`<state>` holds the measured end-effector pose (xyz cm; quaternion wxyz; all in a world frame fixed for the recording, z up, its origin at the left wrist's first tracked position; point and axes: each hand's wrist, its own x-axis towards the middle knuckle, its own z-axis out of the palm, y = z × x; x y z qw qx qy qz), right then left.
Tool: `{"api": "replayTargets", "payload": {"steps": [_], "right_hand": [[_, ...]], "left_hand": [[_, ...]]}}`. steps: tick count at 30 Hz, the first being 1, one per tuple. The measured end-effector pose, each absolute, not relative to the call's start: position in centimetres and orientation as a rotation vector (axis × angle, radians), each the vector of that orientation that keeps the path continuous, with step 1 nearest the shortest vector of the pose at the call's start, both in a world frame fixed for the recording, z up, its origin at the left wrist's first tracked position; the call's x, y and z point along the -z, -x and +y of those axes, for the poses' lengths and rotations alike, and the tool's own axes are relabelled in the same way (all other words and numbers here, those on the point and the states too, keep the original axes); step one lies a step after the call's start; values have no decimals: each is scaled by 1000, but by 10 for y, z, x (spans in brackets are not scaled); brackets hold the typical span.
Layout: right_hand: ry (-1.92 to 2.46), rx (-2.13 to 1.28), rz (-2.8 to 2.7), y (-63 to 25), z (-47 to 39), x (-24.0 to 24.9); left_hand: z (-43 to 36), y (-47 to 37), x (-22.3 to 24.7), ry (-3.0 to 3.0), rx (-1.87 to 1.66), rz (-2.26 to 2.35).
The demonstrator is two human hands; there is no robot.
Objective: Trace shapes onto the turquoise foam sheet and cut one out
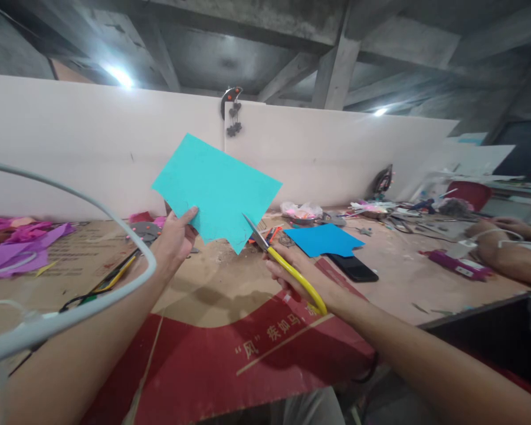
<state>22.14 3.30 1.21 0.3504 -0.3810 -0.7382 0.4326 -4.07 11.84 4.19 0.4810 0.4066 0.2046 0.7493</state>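
A turquoise sheet of paper [216,183] with a notched lower edge is held up above the table. My left hand [179,236] grips its lower left edge, the thumb lying on the front. My right hand [294,271] is closed on scissors with yellow handles [298,280]. The scissors' blades point up and left and meet the sheet's lower right part. Behind my right hand a blue sheet [325,239] lies partly over a black phone [354,267].
Red printed cardboard [203,366] covers the table's front. Purple and pink material [22,248] lies at the left, near a pale curved tube [128,236]. Another person's arms [508,242] rest at the right, by a magenta tool [458,264]. A white panel [92,141] stands behind.
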Motion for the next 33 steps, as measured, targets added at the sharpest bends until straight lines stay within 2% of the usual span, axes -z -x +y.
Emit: {"api": "replayTargets", "payload": {"steps": [6,14,33], "right_hand": [[936,-1028,-1925,-216,36,-7],[891,-1184,-1830,-211,37,-4],[971,-1224,-1793,-210,31,-15]], "left_hand": [[120,41,-41,-972,-1856,510],[118,38,-42,-916,-1855,505],[118,40,-40,-1003,-1824,510]]}}
